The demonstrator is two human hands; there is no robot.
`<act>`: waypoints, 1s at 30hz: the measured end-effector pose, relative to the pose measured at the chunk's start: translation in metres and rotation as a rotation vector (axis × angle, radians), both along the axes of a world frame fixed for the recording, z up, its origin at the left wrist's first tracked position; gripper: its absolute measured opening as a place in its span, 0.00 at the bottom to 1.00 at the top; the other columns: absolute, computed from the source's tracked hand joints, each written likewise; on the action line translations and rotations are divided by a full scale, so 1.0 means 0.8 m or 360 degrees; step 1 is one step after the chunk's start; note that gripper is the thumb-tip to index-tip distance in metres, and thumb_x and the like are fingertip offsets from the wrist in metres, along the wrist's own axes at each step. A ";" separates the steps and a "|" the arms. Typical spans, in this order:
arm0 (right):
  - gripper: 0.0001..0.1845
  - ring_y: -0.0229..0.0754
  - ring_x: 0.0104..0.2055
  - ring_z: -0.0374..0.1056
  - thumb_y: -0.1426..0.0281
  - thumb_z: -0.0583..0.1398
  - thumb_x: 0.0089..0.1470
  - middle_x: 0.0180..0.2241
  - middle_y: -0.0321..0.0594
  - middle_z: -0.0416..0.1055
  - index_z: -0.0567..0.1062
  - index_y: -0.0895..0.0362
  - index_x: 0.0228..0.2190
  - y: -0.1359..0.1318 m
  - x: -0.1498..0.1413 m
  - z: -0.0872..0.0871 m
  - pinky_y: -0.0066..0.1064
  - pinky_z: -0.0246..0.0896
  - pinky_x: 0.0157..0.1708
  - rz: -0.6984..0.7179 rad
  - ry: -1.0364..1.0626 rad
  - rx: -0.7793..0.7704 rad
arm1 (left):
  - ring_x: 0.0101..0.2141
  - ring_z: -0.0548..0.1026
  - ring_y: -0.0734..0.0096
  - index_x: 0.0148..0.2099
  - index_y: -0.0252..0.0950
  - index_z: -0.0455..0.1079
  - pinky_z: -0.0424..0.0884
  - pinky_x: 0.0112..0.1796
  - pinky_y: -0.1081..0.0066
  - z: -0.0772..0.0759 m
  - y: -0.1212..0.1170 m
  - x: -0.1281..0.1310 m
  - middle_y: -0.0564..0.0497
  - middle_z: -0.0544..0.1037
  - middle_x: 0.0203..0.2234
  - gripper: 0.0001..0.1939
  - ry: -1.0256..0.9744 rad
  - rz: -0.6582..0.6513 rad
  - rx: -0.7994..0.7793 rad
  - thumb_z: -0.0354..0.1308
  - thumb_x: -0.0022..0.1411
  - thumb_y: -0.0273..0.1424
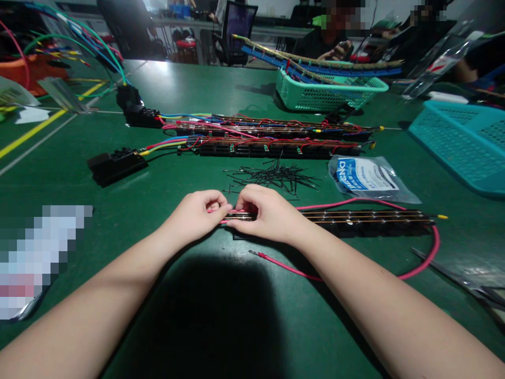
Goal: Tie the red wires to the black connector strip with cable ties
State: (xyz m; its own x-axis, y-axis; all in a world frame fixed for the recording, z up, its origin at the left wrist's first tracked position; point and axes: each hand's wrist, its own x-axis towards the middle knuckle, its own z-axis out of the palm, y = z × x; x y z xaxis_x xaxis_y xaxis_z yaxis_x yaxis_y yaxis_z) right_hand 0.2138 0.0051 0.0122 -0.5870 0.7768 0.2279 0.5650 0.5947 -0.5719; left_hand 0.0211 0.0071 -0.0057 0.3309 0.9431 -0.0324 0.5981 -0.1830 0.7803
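Plainly, everything is laid out on a green tabletop (177,326), over which the fingers are brought close together. Far to the right of the fingers and beyond them, a turquoise mesh basket (465,147) is placed. Directly beyond the fingers, two wired black strips (272,148) are laid side by side. A black strip with copper-coloured rods (374,218) is positioned under the fingers and extended to their right. Its left end is straddled by the thumb and forefinger of the right hand (272,213); whether it is gripped cannot be told. By the left hand (197,216), a pinkish-red wire (212,211) is pinched between closed thumb and forefinger. Beyond the fingers, to the right, a labelled clear bag (371,178) is laid; just beyond them, loose black cable ties (278,176) are heaped.
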 end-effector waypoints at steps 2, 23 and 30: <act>0.13 0.37 0.31 0.60 0.63 0.65 0.49 0.28 0.37 0.65 0.69 0.59 0.26 0.000 0.000 0.000 0.27 0.49 0.30 -0.0003 0.0003 0.0005 | 0.22 0.62 0.75 0.30 0.35 0.71 0.55 0.25 0.74 -0.002 0.000 0.000 0.57 0.66 0.17 0.13 0.0009 0.0009 -0.0001 0.55 0.57 0.39; 0.12 0.36 0.31 0.61 0.65 0.65 0.48 0.27 0.37 0.67 0.71 0.60 0.26 -0.001 -0.002 0.001 0.27 0.51 0.30 -0.0015 0.0032 0.0012 | 0.24 0.70 0.76 0.31 0.32 0.70 0.65 0.28 0.75 -0.007 0.006 0.006 0.54 0.74 0.22 0.11 -0.0639 0.0226 -0.0331 0.63 0.49 0.35; 0.12 0.36 0.31 0.61 0.65 0.65 0.47 0.27 0.37 0.67 0.71 0.60 0.26 -0.001 -0.002 0.002 0.26 0.50 0.30 -0.0012 0.0027 -0.0005 | 0.23 0.71 0.75 0.33 0.32 0.70 0.64 0.27 0.75 -0.010 0.006 0.007 0.53 0.74 0.22 0.12 -0.0629 0.0267 -0.0368 0.62 0.49 0.36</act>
State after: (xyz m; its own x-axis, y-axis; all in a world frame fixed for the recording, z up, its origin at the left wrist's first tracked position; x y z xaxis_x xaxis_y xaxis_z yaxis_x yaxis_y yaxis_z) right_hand 0.2119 0.0042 0.0138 -0.5771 0.7819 0.2356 0.5595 0.5887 -0.5834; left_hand 0.0269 0.0120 -0.0140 0.2043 0.9674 -0.1497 0.2544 0.0952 0.9624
